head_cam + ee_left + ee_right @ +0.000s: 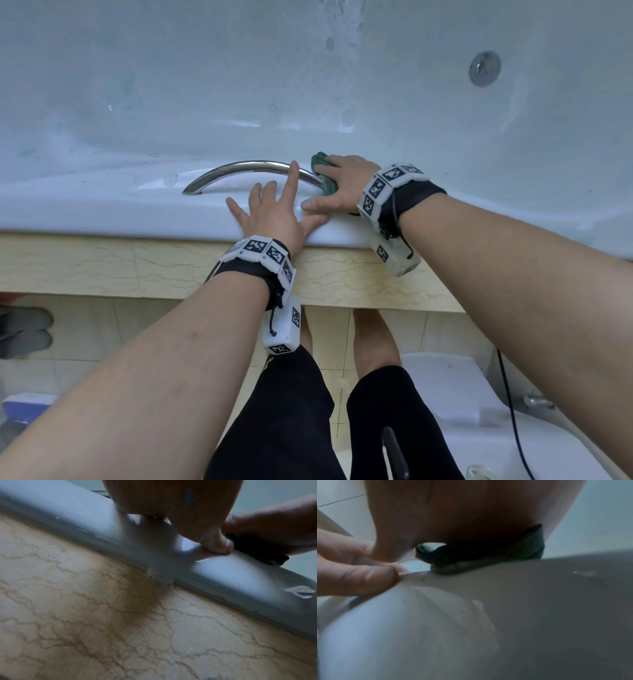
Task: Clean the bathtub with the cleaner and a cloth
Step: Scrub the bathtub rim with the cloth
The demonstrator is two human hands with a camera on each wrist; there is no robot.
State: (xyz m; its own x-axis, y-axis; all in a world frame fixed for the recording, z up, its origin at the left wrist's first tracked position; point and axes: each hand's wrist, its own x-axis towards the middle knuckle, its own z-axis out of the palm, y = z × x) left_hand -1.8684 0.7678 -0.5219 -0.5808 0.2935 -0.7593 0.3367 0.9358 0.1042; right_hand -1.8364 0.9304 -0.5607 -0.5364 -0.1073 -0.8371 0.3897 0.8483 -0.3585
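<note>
Your left hand (274,216) lies spread, fingers straight, on the bathtub (102,212) rim beside the chrome handle (246,169). Your right hand (342,185) presses the green cloth (322,171) flat onto the rim at the handle's end.

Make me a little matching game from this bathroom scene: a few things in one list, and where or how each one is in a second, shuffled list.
Things:
1. green cloth
2. left hand
3. chrome grab handle
4. round metal fitting
5. grey slippers

Places or states:
A. set in the tub's inner wall, upper right
B. on the floor tiles at the far left
C. pressed under the right hand at the handle's right end
D. fingers spread flat on the white bathtub rim
E. arched along the near rim of the tub

Pairs: 1-C, 2-D, 3-E, 4-A, 5-B
</note>
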